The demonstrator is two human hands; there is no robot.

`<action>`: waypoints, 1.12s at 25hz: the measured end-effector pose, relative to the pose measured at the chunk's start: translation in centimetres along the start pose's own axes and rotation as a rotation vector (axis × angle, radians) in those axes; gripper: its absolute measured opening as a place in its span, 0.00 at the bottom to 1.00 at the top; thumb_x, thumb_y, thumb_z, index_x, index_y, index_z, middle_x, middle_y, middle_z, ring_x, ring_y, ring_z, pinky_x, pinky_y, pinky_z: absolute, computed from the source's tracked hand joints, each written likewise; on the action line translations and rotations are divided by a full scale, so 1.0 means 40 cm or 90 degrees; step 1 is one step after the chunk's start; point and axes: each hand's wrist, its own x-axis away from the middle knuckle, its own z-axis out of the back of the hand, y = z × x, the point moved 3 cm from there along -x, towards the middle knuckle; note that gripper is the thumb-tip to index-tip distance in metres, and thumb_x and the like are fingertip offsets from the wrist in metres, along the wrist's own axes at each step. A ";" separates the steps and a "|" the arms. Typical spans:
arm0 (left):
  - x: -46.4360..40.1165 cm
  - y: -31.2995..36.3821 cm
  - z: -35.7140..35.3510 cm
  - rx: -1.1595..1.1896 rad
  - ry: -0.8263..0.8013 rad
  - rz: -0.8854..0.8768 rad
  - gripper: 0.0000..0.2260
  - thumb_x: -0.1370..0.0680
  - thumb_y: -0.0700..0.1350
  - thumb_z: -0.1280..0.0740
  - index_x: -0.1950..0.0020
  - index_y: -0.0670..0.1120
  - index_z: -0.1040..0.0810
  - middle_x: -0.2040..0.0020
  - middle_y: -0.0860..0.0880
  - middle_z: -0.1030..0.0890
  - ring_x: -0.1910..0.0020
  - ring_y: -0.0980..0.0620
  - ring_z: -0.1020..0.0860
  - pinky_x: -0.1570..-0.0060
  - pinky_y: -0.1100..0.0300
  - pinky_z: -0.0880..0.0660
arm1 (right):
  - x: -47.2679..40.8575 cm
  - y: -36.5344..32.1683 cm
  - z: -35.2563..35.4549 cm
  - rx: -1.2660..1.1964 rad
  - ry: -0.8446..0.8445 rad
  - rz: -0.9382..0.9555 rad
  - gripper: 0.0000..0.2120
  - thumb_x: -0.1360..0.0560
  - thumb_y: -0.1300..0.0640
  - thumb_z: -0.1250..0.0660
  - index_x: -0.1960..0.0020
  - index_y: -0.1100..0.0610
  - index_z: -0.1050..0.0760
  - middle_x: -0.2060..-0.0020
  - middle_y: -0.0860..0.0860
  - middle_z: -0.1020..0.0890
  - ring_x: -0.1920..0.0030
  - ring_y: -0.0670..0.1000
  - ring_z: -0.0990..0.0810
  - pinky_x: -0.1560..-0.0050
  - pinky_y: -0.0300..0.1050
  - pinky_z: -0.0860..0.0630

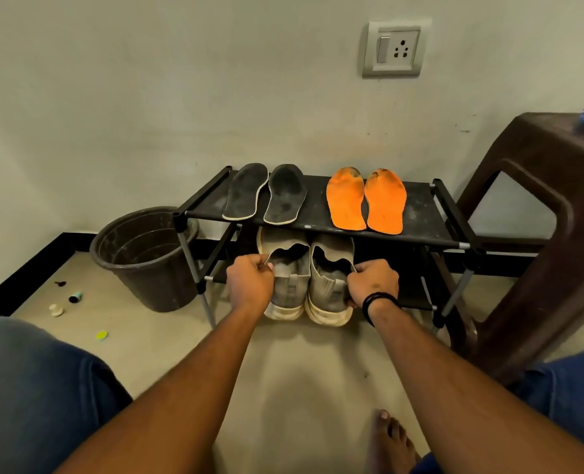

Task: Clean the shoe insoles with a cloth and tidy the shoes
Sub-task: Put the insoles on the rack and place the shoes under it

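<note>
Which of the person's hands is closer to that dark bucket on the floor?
The left. The left hand grips the left grey shoe just right of the bucket. The right hand grips the right grey shoe, farther right, with both shoes between it and the bucket.

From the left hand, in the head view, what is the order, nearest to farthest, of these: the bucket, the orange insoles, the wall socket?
Measured from the left hand:
1. Bucket, on the floor just to its left, beside the rack.
2. Orange insoles, on the rack's top shelf, up and to the right.
3. Wall socket, high on the wall, far right.
</note>
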 end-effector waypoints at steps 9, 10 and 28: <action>-0.128 -0.032 -0.097 0.042 -0.022 -0.003 0.06 0.23 0.39 0.28 0.49 0.44 0.13 0.52 0.47 0.13 0.50 0.50 0.17 0.48 0.60 0.23 | -0.078 0.014 -0.059 -0.105 0.097 -0.087 0.08 0.35 0.58 0.30 0.72 0.56 0.22 0.72 0.53 0.18 0.69 0.58 0.17 0.62 0.54 0.17; -0.133 -0.037 -0.106 0.050 -0.027 0.000 0.06 0.23 0.39 0.28 0.48 0.44 0.13 0.52 0.48 0.13 0.50 0.51 0.17 0.48 0.61 0.23 | -0.083 0.018 -0.064 -0.113 0.100 -0.094 0.08 0.35 0.58 0.30 0.72 0.55 0.23 0.72 0.53 0.18 0.69 0.58 0.17 0.62 0.54 0.17; -0.171 -0.067 -0.145 0.127 -0.001 0.065 0.09 0.22 0.47 0.29 0.62 0.49 0.14 0.68 0.52 0.18 0.62 0.52 0.20 0.61 0.62 0.29 | -0.120 -0.002 -0.085 -0.113 0.124 -0.100 0.03 0.33 0.56 0.30 0.65 0.53 0.18 0.64 0.54 0.15 0.62 0.58 0.16 0.57 0.54 0.17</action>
